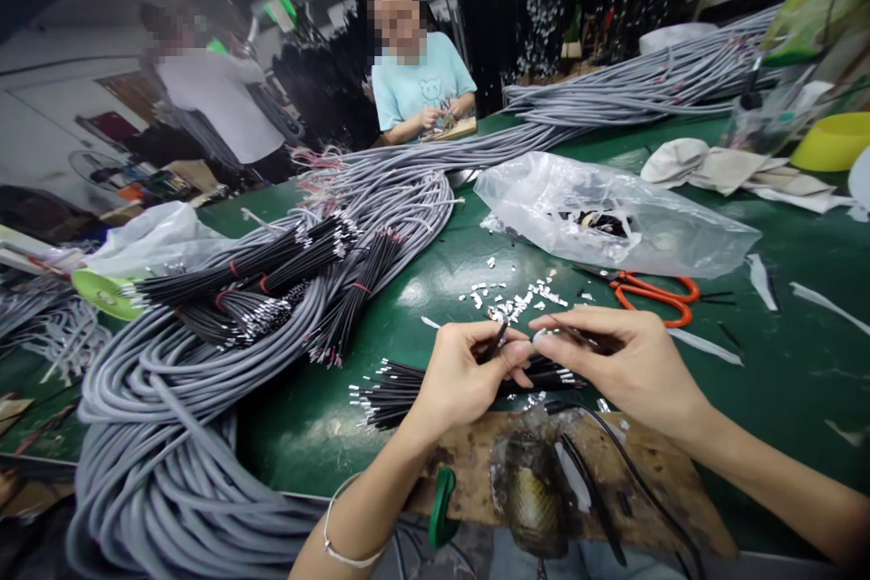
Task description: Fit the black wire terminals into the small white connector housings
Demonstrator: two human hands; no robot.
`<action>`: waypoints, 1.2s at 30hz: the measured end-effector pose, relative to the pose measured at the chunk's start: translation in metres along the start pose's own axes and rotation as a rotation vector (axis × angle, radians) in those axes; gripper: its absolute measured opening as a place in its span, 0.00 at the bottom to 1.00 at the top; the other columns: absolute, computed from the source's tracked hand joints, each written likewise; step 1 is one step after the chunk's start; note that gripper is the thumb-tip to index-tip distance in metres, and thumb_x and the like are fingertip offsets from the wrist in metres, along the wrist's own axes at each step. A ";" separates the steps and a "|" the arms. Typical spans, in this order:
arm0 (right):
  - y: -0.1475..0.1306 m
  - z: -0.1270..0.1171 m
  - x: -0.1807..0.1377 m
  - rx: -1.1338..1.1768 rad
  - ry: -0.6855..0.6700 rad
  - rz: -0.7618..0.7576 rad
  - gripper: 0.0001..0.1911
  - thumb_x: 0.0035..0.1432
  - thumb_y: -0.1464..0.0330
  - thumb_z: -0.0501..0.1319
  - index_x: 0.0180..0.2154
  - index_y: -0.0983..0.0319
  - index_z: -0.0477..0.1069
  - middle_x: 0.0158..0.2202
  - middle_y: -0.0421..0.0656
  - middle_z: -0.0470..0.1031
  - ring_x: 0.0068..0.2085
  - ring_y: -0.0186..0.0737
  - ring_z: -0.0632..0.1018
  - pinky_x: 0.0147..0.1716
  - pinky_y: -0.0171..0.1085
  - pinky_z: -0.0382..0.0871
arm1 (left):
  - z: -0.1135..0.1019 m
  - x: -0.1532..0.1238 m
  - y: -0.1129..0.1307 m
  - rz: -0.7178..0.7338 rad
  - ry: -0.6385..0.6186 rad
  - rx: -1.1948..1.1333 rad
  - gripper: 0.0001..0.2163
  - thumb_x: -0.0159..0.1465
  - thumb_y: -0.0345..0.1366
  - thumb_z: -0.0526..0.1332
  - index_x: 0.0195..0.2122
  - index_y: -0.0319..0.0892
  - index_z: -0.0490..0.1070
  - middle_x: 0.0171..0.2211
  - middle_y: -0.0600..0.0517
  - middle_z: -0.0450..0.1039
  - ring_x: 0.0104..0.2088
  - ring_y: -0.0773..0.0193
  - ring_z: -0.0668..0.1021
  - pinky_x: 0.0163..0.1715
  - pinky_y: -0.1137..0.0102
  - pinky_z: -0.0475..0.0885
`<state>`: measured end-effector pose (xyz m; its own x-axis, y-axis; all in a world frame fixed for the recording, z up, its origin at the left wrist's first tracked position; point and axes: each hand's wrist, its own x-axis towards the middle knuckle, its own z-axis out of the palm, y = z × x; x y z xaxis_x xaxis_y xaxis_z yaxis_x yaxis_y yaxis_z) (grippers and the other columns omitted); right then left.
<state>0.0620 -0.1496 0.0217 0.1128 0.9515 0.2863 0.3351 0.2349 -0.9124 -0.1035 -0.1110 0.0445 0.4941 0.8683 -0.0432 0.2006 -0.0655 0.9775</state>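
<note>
My left hand [457, 373] is closed, with a short black cable [499, 340] pinched between thumb and fingers. Close beside it, my right hand [622, 364] is closed too, around a thin dark piece [577, 332] mostly hidden by the fingers; its kind cannot be made out. The fingertips of both hands nearly meet. Beneath them lies a bundle of short black cables [394, 388] with silvery ends. Just beyond the hands, small silvery foil scraps [520, 301] are scattered on the green table [802, 362].
A wooden board [659, 471] bears a rounded, worn metal fixture [534, 494] and a green clamp [442, 507]. Orange-handled scissors [656, 290] lie right, near a clear plastic bag [612, 208]. Thick grey cable coils [177, 435] carry tied black bundles [357, 294]. A co-worker [425, 82] sits opposite.
</note>
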 end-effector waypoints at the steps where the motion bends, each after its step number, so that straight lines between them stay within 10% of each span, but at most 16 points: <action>1: 0.000 0.001 -0.001 0.015 -0.015 0.010 0.11 0.51 0.61 0.63 0.32 0.61 0.79 0.30 0.43 0.79 0.29 0.39 0.77 0.24 0.34 0.70 | 0.001 0.000 -0.001 -0.002 0.014 0.019 0.15 0.55 0.45 0.64 0.28 0.34 0.74 0.18 0.51 0.73 0.20 0.67 0.75 0.24 0.75 0.70; 11: -0.004 0.002 -0.003 -0.034 0.004 -0.016 0.09 0.51 0.69 0.59 0.32 0.63 0.78 0.28 0.42 0.79 0.26 0.38 0.77 0.22 0.33 0.69 | 0.002 0.000 -0.005 0.019 0.087 0.000 0.08 0.54 0.36 0.66 0.27 0.36 0.72 0.23 0.53 0.72 0.23 0.69 0.75 0.26 0.76 0.70; 19: 0.005 0.001 0.003 -0.234 0.102 -0.154 0.09 0.52 0.70 0.59 0.33 0.62 0.78 0.30 0.42 0.79 0.29 0.38 0.78 0.26 0.35 0.71 | -0.006 0.000 -0.004 -0.031 -0.245 0.080 0.14 0.62 0.40 0.58 0.26 0.35 0.73 0.19 0.53 0.69 0.21 0.70 0.70 0.24 0.76 0.66; 26: 0.007 0.000 0.002 -0.244 0.130 -0.163 0.09 0.52 0.67 0.63 0.36 0.61 0.77 0.32 0.42 0.79 0.30 0.39 0.78 0.30 0.36 0.71 | -0.012 0.006 -0.008 0.029 0.059 0.408 0.13 0.61 0.40 0.57 0.27 0.36 0.74 0.24 0.51 0.74 0.27 0.64 0.73 0.28 0.74 0.65; 36: 0.004 0.000 0.000 -0.340 -0.058 -0.104 0.15 0.60 0.61 0.56 0.45 0.56 0.75 0.33 0.40 0.74 0.34 0.36 0.74 0.31 0.35 0.65 | -0.001 0.004 -0.015 0.058 0.232 0.215 0.13 0.52 0.41 0.66 0.19 0.37 0.69 0.17 0.55 0.65 0.20 0.70 0.65 0.20 0.75 0.59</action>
<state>0.0631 -0.1486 0.0176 0.0115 0.9380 0.3464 0.6352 0.2607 -0.7270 -0.1058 -0.1060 0.0300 0.3092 0.9473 0.0836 0.3640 -0.1991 0.9099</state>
